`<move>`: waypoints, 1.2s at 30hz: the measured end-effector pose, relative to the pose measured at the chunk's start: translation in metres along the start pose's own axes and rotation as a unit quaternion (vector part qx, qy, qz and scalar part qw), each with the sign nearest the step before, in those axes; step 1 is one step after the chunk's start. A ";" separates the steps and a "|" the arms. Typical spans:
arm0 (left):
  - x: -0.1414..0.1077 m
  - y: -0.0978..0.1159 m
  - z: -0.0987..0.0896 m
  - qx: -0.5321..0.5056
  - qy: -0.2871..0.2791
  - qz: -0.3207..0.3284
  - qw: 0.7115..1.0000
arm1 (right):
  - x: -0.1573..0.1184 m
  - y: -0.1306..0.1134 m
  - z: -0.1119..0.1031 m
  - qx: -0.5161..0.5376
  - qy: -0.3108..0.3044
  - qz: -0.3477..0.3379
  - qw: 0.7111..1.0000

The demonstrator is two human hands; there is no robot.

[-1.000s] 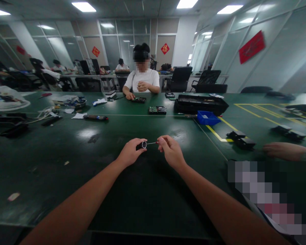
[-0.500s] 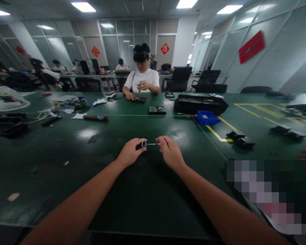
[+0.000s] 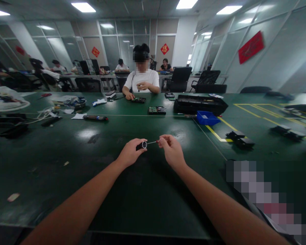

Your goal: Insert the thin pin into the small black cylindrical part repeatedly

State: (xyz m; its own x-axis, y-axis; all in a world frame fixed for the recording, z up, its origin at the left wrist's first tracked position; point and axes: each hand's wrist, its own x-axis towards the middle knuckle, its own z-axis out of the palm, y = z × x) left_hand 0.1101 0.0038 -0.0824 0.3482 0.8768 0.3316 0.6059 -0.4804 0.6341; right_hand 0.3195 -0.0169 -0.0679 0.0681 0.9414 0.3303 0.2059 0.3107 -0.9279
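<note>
Between the thumb and fingers of my left hand [image 3: 131, 152] is a small black cylindrical part [image 3: 142, 145] with a pale ring on its end. My right hand [image 3: 172, 151] pinches the red handle of a thin screwdriver [image 3: 153, 142]. Its metal shaft points left, and the tip is at or very near the ringed end of the black part; whether they touch is too small to tell. Both hands are above the green table [image 3: 132, 204], and my right fingers cover most of the handle.
Ahead are a circuit-board device [image 3: 157, 110], a long black tray [image 3: 200, 104] and a blue bin [image 3: 207, 118]. Black parts [image 3: 241, 139] lie right, a dark tool [image 3: 95, 117] and cables [image 3: 44, 114] left. A person [image 3: 142, 80] works opposite.
The screwdriver has tilted, its handle end now higher than before. My right hand has risen and turned slightly, while my left hand and the black part have hardly moved.
</note>
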 end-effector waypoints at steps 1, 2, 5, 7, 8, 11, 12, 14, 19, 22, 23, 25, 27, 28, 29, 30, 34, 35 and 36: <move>0.000 0.000 0.000 -0.002 0.000 -0.001 1.000 | 0.001 0.002 0.001 0.023 0.006 0.008 1.000; 0.001 0.001 0.001 -0.004 0.002 -0.001 1.000 | 0.003 0.005 0.002 0.046 0.012 0.019 0.999; 0.003 0.003 0.000 -0.007 0.034 0.022 0.999 | 0.007 0.012 0.004 0.145 0.031 0.072 0.986; 0.006 0.003 -0.002 0.007 0.047 0.057 0.997 | 0.010 0.016 0.003 0.198 0.031 0.112 0.973; 0.007 0.002 -0.003 0.020 0.043 0.071 0.996 | 0.012 0.018 0.002 0.217 0.030 0.137 0.966; 0.010 -0.004 -0.004 0.054 0.003 0.070 0.996 | 0.016 0.024 -0.003 0.239 0.059 0.197 0.949; 0.010 -0.007 -0.005 0.059 -0.010 0.060 0.996 | 0.016 0.025 -0.005 0.234 0.073 0.195 0.950; 0.010 -0.011 -0.004 0.062 -0.025 0.040 0.997 | 0.017 0.026 -0.007 0.209 0.092 0.175 0.958; 0.009 -0.011 -0.001 0.062 -0.028 0.027 0.997 | 0.012 0.021 -0.004 0.124 0.054 0.100 0.986; 0.008 -0.008 0.000 0.059 -0.033 0.027 0.997 | 0.009 0.016 -0.001 0.084 0.029 0.058 0.994; 0.008 -0.007 0.001 0.057 -0.034 0.026 0.997 | 0.008 0.014 -0.001 0.069 0.024 0.049 0.996; 0.007 -0.006 0.000 0.055 -0.036 0.022 0.998 | 0.007 0.010 -0.001 0.039 0.023 0.037 0.998; 0.007 -0.004 0.000 0.056 -0.037 0.022 0.997 | 0.005 0.006 -0.002 0.014 0.026 0.028 0.999; 0.006 -0.004 -0.001 0.058 -0.036 0.024 0.997 | 0.004 0.004 -0.002 0.003 0.024 0.023 0.999; 0.006 -0.003 -0.001 0.059 -0.036 0.028 0.997 | 0.003 0.002 -0.002 -0.008 0.024 0.016 1.000; 0.006 -0.003 -0.002 0.062 -0.036 0.033 0.997 | 0.002 0.000 -0.003 -0.021 0.022 0.007 1.000; 0.006 -0.005 -0.001 0.080 -0.039 0.052 0.995 | -0.002 -0.009 -0.002 -0.090 0.002 -0.036 0.995; 0.007 -0.005 -0.001 0.086 -0.039 0.055 0.994 | -0.003 -0.011 -0.002 -0.108 -0.004 -0.044 0.993; 0.007 -0.006 0.000 0.091 -0.040 0.059 0.993 | -0.004 -0.013 -0.003 -0.126 -0.008 -0.050 0.991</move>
State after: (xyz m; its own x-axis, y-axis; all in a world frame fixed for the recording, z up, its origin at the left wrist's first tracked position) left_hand 0.1090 0.0125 -0.0836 0.4759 0.8136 0.3341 0.6742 -0.5814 0.4554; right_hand 0.3191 -0.0253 -0.0565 0.0199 0.9099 0.4144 0.4476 0.3626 -0.8175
